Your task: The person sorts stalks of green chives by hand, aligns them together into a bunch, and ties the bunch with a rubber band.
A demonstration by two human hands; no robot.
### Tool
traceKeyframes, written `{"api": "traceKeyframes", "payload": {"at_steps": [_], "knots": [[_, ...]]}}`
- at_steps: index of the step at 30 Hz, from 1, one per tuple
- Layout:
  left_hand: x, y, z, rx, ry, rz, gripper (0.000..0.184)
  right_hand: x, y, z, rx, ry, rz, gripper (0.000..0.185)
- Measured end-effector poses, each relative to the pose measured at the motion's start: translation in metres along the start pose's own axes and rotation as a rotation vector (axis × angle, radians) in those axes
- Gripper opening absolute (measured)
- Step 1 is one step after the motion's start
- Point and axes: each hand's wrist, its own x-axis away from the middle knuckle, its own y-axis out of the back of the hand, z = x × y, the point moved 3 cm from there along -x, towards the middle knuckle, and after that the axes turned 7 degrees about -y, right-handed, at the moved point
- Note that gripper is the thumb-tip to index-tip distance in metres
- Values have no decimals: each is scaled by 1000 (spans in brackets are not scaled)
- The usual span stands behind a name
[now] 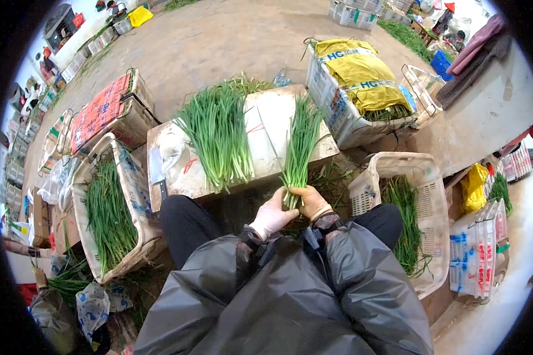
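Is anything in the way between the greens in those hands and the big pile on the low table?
Nothing solid shows in the way. The left hand and right hand hold the small bunch by its pale ends. Between its leaves and the big pile lies white tabletop, with just a thin red string near the pile.

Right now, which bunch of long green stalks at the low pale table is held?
The narrower bunch on the right: the left hand and right hand grip its pale ends. The wider bunch lies on the table, untouched.
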Motion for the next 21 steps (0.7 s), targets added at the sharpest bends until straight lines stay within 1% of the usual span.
{"api": "traceKeyframes", "payload": {"at_steps": [1,2,3,4,6,7,8,10,11,12,13,14,15,16,17,18,19,20,21], "knots": [[-4,7,-5,104,79,30,88,3,0,3,-93,-66,49,20],[-7,15,-10,208,158,61,88,6,0,9,-116,-88,66,23],[-6,32,-25,253,297,49,88,10,0,15,-103,-35,60,24],[-7,35,-20,365,306,-72,72,12,-1,21,-88,17,55,25],[-16,37,-2,696,386,-162,53,23,-6,34,-48,95,42,27],[-15,43,2,777,406,-149,39,29,-13,39,-76,106,80,29],[-17,40,12,814,439,-131,38,35,-20,44,-103,116,116,31],[-17,37,8,900,499,-123,48,46,-31,47,-37,80,112,35],[-18,32,8,978,545,-28,54,43,-26,39,-8,58,123,37],[-18,26,7,1054,592,72,59,45,-32,33,-43,32,126,35],[-13,27,-1,1077,589,170,63,42,-30,22,9,1,160,33],[-11,15,3,1174,606,194,54,38,-27,13,61,-32,195,31],[-12,1,16,1212,553,181,49,43,-31,10,148,-125,186,29],[-12,-7,16,1249,500,168,43,43,-32,0,240,-180,124,31],[-8,-14,21,1289,606,156,34,39,-30,-8,393,-123,88,33],[-3,-15,16,1371,693,185,32,40,-36,-8,546,-66,50,36],[-1,-21,23,1345,715,164,32,48,-38,-7,675,-34,10,43],[-1,-24,29,1317,736,144,32,52,-38,-2,796,-34,-37,44],[1,-21,24,1325,748,183,32,56,-37,3,915,-32,-84,46]]}}
